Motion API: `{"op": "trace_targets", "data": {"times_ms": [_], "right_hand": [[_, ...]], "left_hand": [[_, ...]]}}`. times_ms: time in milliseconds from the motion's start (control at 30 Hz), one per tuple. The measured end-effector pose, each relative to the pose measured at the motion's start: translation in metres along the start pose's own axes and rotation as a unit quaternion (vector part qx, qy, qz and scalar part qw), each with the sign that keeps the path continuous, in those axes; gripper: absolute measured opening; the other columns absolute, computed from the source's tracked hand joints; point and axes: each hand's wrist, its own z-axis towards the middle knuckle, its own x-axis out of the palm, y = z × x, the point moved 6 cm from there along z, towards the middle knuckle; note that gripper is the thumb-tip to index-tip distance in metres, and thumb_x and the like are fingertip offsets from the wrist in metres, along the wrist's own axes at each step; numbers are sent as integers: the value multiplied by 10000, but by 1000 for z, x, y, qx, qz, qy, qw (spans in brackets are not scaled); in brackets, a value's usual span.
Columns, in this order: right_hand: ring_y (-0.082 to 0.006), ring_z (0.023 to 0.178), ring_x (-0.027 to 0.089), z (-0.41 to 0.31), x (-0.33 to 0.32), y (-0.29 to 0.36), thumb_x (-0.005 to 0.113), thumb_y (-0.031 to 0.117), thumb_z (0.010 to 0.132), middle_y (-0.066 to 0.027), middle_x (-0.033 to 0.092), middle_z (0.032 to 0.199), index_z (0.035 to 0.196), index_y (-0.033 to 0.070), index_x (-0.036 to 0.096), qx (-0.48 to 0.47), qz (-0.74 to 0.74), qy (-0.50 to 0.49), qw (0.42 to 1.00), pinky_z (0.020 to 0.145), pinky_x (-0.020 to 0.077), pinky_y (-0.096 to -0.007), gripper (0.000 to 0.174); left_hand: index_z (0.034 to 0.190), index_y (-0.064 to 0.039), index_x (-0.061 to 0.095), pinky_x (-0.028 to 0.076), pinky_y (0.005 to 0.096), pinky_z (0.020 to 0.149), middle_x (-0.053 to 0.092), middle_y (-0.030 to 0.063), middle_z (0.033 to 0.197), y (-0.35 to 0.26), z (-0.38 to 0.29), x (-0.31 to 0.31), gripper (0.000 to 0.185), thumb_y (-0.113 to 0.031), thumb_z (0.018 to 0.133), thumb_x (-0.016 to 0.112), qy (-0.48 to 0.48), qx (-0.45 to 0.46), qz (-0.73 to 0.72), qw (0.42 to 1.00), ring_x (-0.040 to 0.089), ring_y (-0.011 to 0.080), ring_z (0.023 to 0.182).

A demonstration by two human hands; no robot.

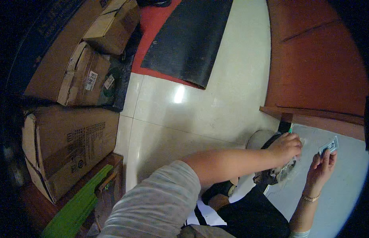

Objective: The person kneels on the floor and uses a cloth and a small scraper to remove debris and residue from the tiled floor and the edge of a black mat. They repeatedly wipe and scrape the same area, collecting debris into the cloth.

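My left hand is above a crumpled clear plastic bag with dark and pale contents. Its fingers are curled downward, and whether they grip anything is hidden. A round container, possibly a bin, shows partly behind my left wrist. My right hand, with a bracelet at the wrist, pinches a small flat pale-blue packet between thumb and fingers. The packet is raised in front of a light grey-blue surface.
Cardboard boxes are stacked along the left, near a green strip. A black mat covers part of a red mat on the tiled floor. Reddish-brown wooden furniture stands at upper right.
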Motion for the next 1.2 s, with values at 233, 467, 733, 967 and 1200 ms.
{"op": "trace_targets", "data": {"times_ms": [233,467,733,967,1200], "right_hand": [[-53,470,350,1,1,-11,547,78,945,8,512,770,954,105,477,13,-3,-19,1000,421,302,-190,75],[-55,485,354,7,20,-23,564,93,940,17,511,760,900,107,477,53,-38,-29,997,421,308,-192,97],[-60,498,403,8,27,-40,594,90,925,12,531,755,892,121,450,66,-60,-16,996,419,331,-192,151],[-55,490,409,14,33,-52,598,92,922,16,525,756,896,121,447,87,-78,-6,993,404,336,-188,156],[-56,453,403,8,32,-47,584,87,925,10,539,758,932,113,460,88,-80,7,993,383,346,-193,127]], "left_hand": [[923,-57,639,454,402,851,620,126,915,125,-59,-163,266,60,688,595,43,-145,162,975,557,328,931],[807,-51,682,454,397,851,621,138,901,222,-170,-169,101,-125,754,639,205,-291,302,884,566,325,906],[807,-132,679,449,373,845,614,45,885,149,-209,-170,85,-122,723,677,329,-98,219,913,558,236,929],[892,-104,639,475,395,796,588,90,922,160,-223,-184,170,-109,725,611,336,-213,261,879,561,275,924],[843,-61,600,457,371,858,573,105,906,136,-239,-107,127,-115,734,564,332,-144,276,891,542,275,955]]}}
